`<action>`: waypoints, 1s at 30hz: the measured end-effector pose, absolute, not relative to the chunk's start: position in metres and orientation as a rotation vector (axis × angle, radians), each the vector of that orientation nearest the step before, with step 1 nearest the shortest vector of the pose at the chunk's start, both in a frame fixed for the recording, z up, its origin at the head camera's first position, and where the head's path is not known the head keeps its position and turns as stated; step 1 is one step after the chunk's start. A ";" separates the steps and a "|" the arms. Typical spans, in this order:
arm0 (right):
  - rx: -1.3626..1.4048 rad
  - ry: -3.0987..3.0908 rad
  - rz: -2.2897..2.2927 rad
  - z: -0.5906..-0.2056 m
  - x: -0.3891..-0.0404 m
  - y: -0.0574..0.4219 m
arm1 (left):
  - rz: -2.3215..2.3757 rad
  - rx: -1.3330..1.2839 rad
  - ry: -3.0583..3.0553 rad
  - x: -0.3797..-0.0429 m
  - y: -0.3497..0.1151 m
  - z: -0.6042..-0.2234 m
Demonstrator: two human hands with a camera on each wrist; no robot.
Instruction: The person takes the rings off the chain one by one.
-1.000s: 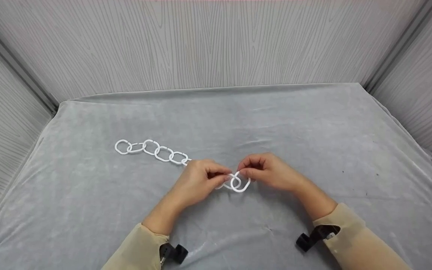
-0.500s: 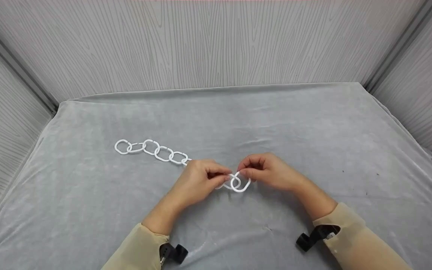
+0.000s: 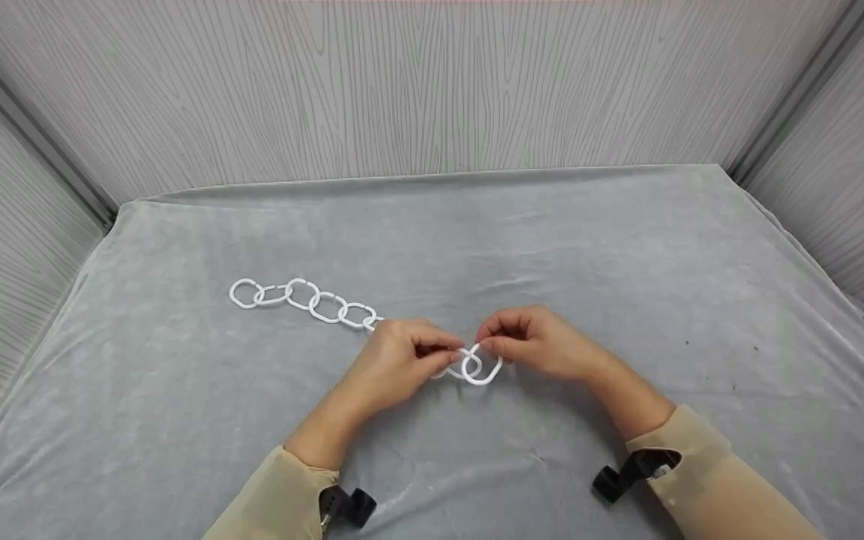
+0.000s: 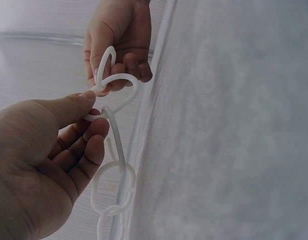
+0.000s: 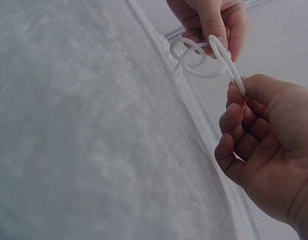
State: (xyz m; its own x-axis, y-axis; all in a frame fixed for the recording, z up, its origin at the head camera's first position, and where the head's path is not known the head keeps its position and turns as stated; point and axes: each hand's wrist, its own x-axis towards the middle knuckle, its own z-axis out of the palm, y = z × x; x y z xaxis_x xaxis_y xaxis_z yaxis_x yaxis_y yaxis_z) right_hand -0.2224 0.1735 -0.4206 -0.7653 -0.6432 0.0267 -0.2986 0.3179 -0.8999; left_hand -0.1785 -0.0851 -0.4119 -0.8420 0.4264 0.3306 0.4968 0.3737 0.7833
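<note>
A chain of white plastic links [image 3: 327, 307] trails across the cloth from the left and passes behind my left hand [image 3: 402, 360]. That hand pinches a link near the chain's right end [image 4: 128, 97] between thumb and fingers. My right hand [image 3: 544, 345] pinches the outermost white link [image 5: 229, 60], which loops through the link in the left hand. In the left wrist view, further links [image 4: 113, 187] hang below the left fingers. The fingers hide part of both pinched links, and the left hand covers some of the chain in the head view.
Grey velvety cloth [image 3: 589, 240] with slight wrinkles covers the table. Pale wood-grain panels [image 3: 417, 90] stand behind it and at both sides. Black wrist cameras [image 3: 347, 508] sit at the cuffs of the beige sleeves [image 3: 274, 495].
</note>
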 end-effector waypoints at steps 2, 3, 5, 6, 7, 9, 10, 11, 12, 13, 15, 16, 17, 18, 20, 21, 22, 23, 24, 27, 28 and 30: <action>-0.842 2.251 -1.430 -0.421 -0.222 0.174 | -1.492 -0.857 -2.540 -0.179 -0.085 -0.412; -0.843 2.249 -1.431 -0.421 -0.222 0.174 | -1.494 -0.856 -2.541 -0.179 -0.085 -0.412; -0.843 2.245 -1.433 -0.421 -0.223 0.174 | -1.493 -0.853 -2.545 -0.178 -0.085 -0.412; -0.843 2.243 -1.434 -0.421 -0.223 0.174 | -1.493 -0.848 -2.551 -0.178 -0.085 -0.412; -0.845 2.242 -1.434 -0.421 -0.223 0.174 | -1.489 -0.845 -2.555 -0.178 -0.085 -0.412; -0.845 2.240 -1.436 -0.421 -0.223 0.174 | -1.485 -0.843 -2.563 -0.178 -0.084 -0.412; -0.845 2.241 -1.436 -0.421 -0.222 0.174 | -1.486 -0.844 -2.563 -0.178 -0.084 -0.412; -0.846 2.242 -1.436 -0.421 -0.222 0.173 | -1.488 -0.844 -2.563 -0.178 -0.084 -0.412; -0.847 2.244 -1.435 -0.420 -0.222 0.173 | -1.491 -0.844 -2.561 -0.178 -0.084 -0.412; -0.846 2.245 -1.435 -0.420 -0.222 0.173 | -1.497 -0.847 -2.559 -0.178 -0.084 -0.412; -0.844 2.245 -1.435 -0.419 -0.222 0.173 | -1.504 -0.850 -2.553 -0.178 -0.084 -0.412; -0.844 2.246 -1.435 -0.419 -0.221 0.173 | -1.506 -0.852 -2.549 -0.178 -0.084 -0.412; -0.844 2.245 -1.434 -0.419 -0.221 0.173 | -1.506 -0.852 -2.547 -0.178 -0.084 -0.412; -0.843 2.244 -1.434 -0.418 -0.221 0.173 | -1.504 -0.852 -2.546 -0.178 -0.085 -0.412; -0.840 2.245 -1.433 -0.418 -0.221 0.173 | -1.498 -0.852 -2.547 -0.178 -0.085 -0.412; -0.836 2.246 -1.431 -0.418 -0.221 0.173 | -1.497 -0.852 -2.547 -0.178 -0.085 -0.412; -0.833 2.246 -1.430 -0.419 -0.221 0.173 | -1.497 -0.850 -2.548 -0.178 -0.085 -0.412; -0.830 2.247 -1.428 -0.419 -0.221 0.173 | -1.497 -0.849 -2.551 -0.178 -0.085 -0.412; -0.827 2.246 -1.428 -0.419 -0.221 0.173 | -1.495 -0.848 -2.552 -0.178 -0.085 -0.412; -0.820 2.244 -1.427 -0.419 -0.221 0.173 | -1.497 -0.846 -2.557 -0.178 -0.085 -0.412; -0.822 2.243 -1.429 -0.419 -0.221 0.173 | -1.498 -0.848 -2.557 -0.178 -0.085 -0.412; -0.829 2.240 -1.434 -0.419 -0.221 0.173 | -1.501 -0.857 -2.547 -0.178 -0.085 -0.412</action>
State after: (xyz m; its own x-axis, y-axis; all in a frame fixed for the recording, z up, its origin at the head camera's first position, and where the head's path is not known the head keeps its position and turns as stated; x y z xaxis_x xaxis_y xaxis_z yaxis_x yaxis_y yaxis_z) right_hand -0.2211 0.1730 -0.4189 -0.7657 -0.6430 0.0166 -0.2843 0.3153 -0.9054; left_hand -0.1780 -0.0847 -0.4121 -0.8429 0.4295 0.3242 0.4916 0.3698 0.7884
